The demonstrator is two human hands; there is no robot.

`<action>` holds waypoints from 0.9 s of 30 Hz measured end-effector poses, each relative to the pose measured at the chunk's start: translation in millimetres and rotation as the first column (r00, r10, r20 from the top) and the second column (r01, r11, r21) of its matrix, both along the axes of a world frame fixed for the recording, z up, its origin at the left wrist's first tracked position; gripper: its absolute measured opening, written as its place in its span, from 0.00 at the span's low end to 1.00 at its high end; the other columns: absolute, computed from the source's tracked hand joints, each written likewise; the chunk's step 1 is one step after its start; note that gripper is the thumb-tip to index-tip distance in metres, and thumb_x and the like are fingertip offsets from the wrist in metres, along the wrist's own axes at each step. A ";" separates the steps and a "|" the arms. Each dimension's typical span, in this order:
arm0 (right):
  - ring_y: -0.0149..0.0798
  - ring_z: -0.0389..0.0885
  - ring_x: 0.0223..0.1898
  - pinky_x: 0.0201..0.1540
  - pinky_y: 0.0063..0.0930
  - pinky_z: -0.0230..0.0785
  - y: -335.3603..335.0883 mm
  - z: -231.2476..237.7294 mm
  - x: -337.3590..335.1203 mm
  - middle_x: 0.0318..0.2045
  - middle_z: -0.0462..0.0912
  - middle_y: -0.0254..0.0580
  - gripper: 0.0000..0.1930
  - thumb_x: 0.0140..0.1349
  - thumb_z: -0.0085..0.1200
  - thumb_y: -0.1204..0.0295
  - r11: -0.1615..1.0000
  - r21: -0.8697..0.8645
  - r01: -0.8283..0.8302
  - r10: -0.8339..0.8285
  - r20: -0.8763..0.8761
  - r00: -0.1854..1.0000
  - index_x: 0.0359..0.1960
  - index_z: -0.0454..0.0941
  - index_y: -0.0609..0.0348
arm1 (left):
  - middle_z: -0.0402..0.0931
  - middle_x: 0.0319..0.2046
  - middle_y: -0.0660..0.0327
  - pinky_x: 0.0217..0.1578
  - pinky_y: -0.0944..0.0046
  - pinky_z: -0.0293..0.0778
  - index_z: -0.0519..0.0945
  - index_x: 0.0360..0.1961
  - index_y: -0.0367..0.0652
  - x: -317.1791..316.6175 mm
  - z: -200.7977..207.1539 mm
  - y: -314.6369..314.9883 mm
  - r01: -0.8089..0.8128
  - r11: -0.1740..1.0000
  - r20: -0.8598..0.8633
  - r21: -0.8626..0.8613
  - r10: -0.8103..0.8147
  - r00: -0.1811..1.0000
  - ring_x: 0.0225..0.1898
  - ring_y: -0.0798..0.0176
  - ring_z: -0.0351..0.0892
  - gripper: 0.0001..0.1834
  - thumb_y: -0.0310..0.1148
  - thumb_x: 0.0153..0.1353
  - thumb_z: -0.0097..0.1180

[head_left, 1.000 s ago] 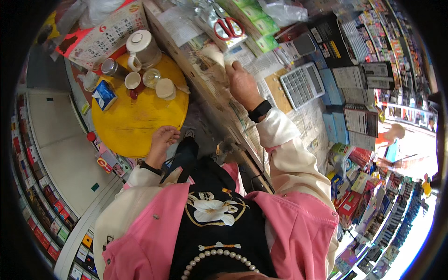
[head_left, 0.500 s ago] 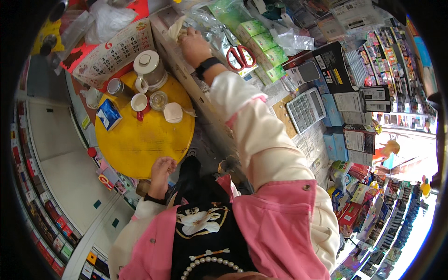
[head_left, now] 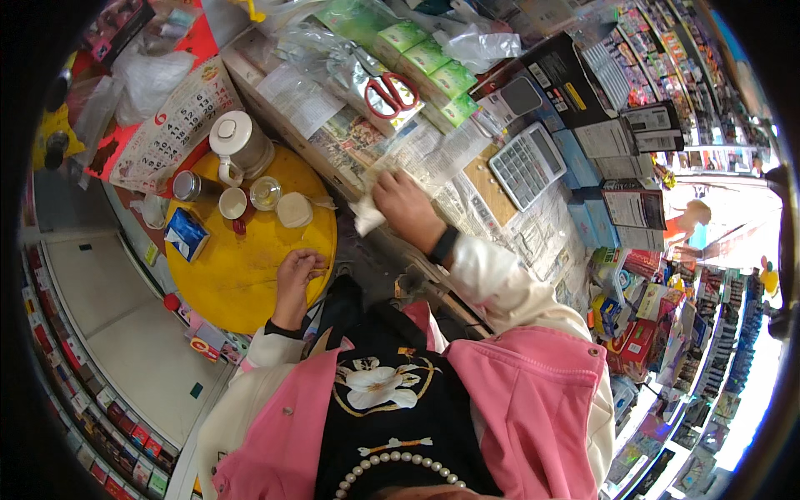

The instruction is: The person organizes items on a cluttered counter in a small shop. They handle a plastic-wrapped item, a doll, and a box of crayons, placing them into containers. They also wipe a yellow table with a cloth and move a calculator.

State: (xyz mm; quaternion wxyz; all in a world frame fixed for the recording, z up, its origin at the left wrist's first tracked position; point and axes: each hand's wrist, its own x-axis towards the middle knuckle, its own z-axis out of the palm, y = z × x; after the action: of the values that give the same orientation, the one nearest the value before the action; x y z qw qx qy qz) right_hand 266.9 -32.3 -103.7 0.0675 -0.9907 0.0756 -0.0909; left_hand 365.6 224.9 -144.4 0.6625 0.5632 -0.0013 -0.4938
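Note:
My right hand presses down on a crumpled off-white cloth at the near edge of a counter covered in newspaper. Its fingers are closed on the cloth, which sticks out past the fingertips. My left hand hovers by the right edge of a round yellow table, fingers loosely curled with nothing seen in them. On that table stand a white-lidded jug, a red and white mug, a glass jar, a dark canister, a round pale container and a blue packet.
Red-handled scissors lie on the counter beside green boxes. Farther right are a calculator and light-blue boxes. A calendar leans behind the jug. Packed goods shelves line the right side.
My right hand has drawn back from the far end of the counter toward me, bringing the cloth along its edge. My left hand has risen slightly beside the table. The view has shifted.

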 end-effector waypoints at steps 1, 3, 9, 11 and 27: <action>0.47 0.72 0.44 0.45 0.33 0.71 1.2 3.0 -24.5 0.37 0.72 0.44 0.07 0.49 0.51 0.76 0.997 0.055 0.052 -0.048 -0.060 0.997 0.31 0.75 0.61 | 0.78 0.38 0.61 0.41 0.70 0.70 0.75 0.42 0.39 3.1 5.8 -10.2 0.018 1.000 0.056 0.017 -0.019 0.998 0.39 0.68 0.76 0.07 0.29 0.66 0.50; 0.48 0.72 0.43 0.44 0.34 0.72 8.9 11.5 -71.5 0.37 0.71 0.44 0.07 0.50 0.50 0.77 0.980 0.129 0.155 -0.140 -0.116 0.983 0.33 0.74 0.62 | 0.78 0.38 0.62 0.41 0.71 0.70 0.75 0.42 0.39 9.1 16.7 -31.0 0.069 0.997 0.204 0.016 -0.071 0.976 0.39 0.69 0.76 0.07 0.28 0.66 0.50; 0.60 0.74 0.43 0.44 0.50 0.69 -38.8 44.7 -103.3 0.41 0.74 0.58 0.15 0.51 0.51 0.82 0.736 0.470 0.486 -0.522 -0.063 0.851 0.42 0.74 0.64 | 0.73 0.46 0.63 0.37 0.75 0.71 0.76 0.49 0.42 54.1 50.8 -141.8 0.212 0.969 0.874 -0.126 0.008 0.485 0.40 0.71 0.75 0.14 0.24 0.62 0.55; 0.60 0.73 0.41 0.43 0.47 0.68 -77.1 47.8 -79.5 0.38 0.74 0.57 0.13 0.50 0.51 0.81 0.815 0.407 0.413 -0.526 0.220 0.821 0.40 0.74 0.66 | 0.70 0.52 0.51 0.45 0.58 0.72 0.74 0.54 0.42 62.0 62.2 -185.5 0.202 0.979 0.984 0.006 -0.042 0.172 0.49 0.50 0.73 0.20 0.27 0.60 0.56; 0.51 0.78 0.37 0.41 0.41 0.73 -103.4 37.6 -70.9 0.35 0.78 0.55 0.05 0.49 0.52 0.79 0.791 0.206 0.576 -0.524 -0.259 0.812 0.28 0.78 0.67 | 0.76 0.41 0.55 0.37 0.52 0.73 0.75 0.53 0.53 69.9 62.5 -258.1 0.084 0.932 0.912 0.352 -0.321 -0.257 0.41 0.45 0.77 0.18 0.30 0.62 0.54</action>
State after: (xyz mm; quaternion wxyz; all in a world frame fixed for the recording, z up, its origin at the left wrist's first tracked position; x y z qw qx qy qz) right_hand 196.0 -135.8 -66.1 0.1672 -0.9100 0.3794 -0.0013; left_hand 435.5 -33.1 -81.9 0.2739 0.7736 -0.5708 0.0269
